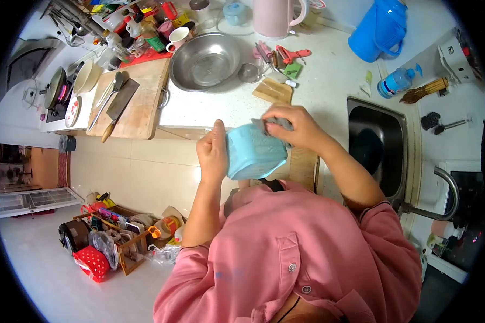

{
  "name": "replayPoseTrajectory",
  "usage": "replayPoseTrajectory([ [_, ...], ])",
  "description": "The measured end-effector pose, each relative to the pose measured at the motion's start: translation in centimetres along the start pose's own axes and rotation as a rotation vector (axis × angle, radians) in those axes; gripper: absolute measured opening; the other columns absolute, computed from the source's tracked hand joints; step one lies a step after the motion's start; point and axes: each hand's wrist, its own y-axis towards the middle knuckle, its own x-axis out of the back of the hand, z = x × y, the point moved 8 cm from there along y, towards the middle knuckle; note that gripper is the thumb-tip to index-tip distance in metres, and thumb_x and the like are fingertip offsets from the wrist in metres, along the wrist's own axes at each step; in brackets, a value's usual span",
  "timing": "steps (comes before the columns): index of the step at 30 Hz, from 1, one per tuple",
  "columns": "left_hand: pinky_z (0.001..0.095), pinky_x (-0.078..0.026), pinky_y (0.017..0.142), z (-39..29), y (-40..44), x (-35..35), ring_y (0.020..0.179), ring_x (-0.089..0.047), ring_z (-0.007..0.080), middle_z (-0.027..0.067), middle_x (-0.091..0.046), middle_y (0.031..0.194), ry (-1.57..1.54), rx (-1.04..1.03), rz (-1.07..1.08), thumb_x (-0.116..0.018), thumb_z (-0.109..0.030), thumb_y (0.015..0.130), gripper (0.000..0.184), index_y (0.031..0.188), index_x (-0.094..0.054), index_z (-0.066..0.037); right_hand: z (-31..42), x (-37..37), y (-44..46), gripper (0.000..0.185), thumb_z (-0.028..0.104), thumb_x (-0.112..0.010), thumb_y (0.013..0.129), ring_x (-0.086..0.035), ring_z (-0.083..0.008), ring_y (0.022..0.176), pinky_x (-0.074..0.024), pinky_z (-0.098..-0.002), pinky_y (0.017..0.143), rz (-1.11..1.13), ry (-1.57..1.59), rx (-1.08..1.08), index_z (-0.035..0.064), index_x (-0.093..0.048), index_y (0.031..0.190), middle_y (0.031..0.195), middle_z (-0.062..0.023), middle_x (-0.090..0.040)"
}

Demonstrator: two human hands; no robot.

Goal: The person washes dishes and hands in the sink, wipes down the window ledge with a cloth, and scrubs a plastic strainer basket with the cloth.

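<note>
A light blue plastic container (256, 156) is held tilted in front of my body, just off the counter's front edge. My left hand (212, 155) grips its left side, with the thumb pointing up and the other fingers hidden behind it. In my right hand (299, 126) is a bunched grey cloth (277, 124), pressed against the upper right part of the container. The container's inside cannot be seen from here.
On the counter stand a steel basin (206, 62), a cutting board (145, 102) with a cleaver (123, 101), and a pink kettle (273, 19). A sink (409, 124) lies to the right, below a blue pitcher (376, 32). A wooden rack (134, 250) holds items at lower left.
</note>
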Motion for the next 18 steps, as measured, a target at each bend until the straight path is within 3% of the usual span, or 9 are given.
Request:
replayPoseTrajectory([
  [1,0.0269,-0.023,0.048,0.3,-0.1,-0.1,0.056,-0.027,0.0048,-0.008,-0.035,0.057,-0.003,0.0,-0.01,-0.05,-0.032,0.102,0.054,0.055,-0.037,-0.009,-0.9,-0.2,-0.6,0.019,0.013,-0.064,0.087,-0.058,-0.0138,0.08,-0.0474,-0.0291,0.071,-0.007,0.082,-0.015,0.0018,-0.066,0.103,0.089,-0.006,-0.065],
  [5,0.0265,-0.024,0.049,2.3,0.3,0.6,0.057,-0.027,0.0049,-0.0077,-0.035,0.058,-0.071,0.038,-0.073,-0.049,-0.031,0.103,0.053,0.057,-0.036,-0.009,-4.0,0.6,-3.0,0.019,0.01,-0.064,0.089,-0.057,-0.0086,0.085,-0.0475,-0.0252,0.077,-0.094,0.312,-0.291,0.0002,-0.065,0.105,0.093,-0.0018,-0.065],
  [8,0.0274,-0.023,0.048,0.7,0.2,0.6,0.056,-0.026,0.0056,-0.0068,-0.034,0.057,-0.025,-0.076,-0.101,-0.049,-0.031,0.103,0.053,0.056,-0.036,-0.009,-3.3,1.4,-2.5,0.019,0.011,-0.064,0.089,-0.058,-0.0078,0.086,-0.0478,-0.0249,0.078,-0.166,0.292,-0.185,-0.0002,-0.065,0.105,0.094,-0.0012,-0.065],
  [9,0.0278,-0.023,0.048,-0.2,0.1,0.3,0.055,-0.026,0.0058,-0.0065,-0.034,0.056,0.012,-0.133,-0.103,-0.049,-0.03,0.103,0.054,0.056,-0.035,-0.008,-2.7,1.6,-1.9,0.02,0.008,-0.064,0.088,-0.061,-0.0123,0.088,-0.0492,-0.0263,0.077,-0.159,0.215,-0.145,0.0004,-0.065,0.106,0.097,-0.0048,-0.067],
  [12,0.0296,-0.023,0.046,-1.6,-0.1,-0.2,0.052,-0.026,0.007,-0.0042,-0.033,0.052,0.139,-0.257,-0.144,-0.049,-0.03,0.103,0.056,0.054,-0.037,-0.005,0.7,1.8,-1.1,0.022,0.005,-0.065,0.085,-0.065,-0.0202,0.09,-0.0515,-0.0288,0.08,-0.409,-0.108,0.01,0.0026,-0.066,0.107,0.102,-0.0094,-0.067],
  [13,0.0301,-0.024,0.045,-2.1,-0.3,-0.3,0.052,-0.026,0.0073,-0.0034,-0.033,0.051,0.224,-0.326,-0.167,-0.049,-0.03,0.103,0.056,0.054,-0.038,-0.004,2.5,1.2,-1.1,0.027,0.003,-0.068,0.081,-0.065,-0.027,0.093,-0.0532,-0.0331,0.083,-0.48,-0.205,0.132,0.005,-0.067,0.107,0.108,-0.012,-0.066],
  [16,0.0312,-0.025,0.044,-3.1,-0.6,-0.5,0.05,-0.028,0.0082,-0.0015,-0.034,0.049,0.396,-0.456,-0.236,-0.048,-0.028,0.103,0.056,0.054,-0.041,-0.002,7.4,-2.0,-0.7,0.024,0.002,-0.071,0.077,-0.065,-0.0285,0.1,-0.0531,-0.0365,0.086,-0.381,-0.355,0.271,0.0051,-0.066,0.1,0.115,-0.0116,-0.065],
  [18,0.0315,-0.027,0.044,-2.9,-0.7,-0.2,0.05,-0.029,0.0087,-0.0008,-0.035,0.049,0.393,-0.44,-0.267,-0.049,-0.026,0.103,0.055,0.055,-0.042,-0.001,6.4,-1.9,-0.4,0.024,0.0,-0.07,0.076,-0.065,-0.0288,0.1,-0.053,-0.0362,0.086,-0.366,-0.216,0.233,0.005,-0.066,0.099,0.115,-0.0117,-0.065],
])
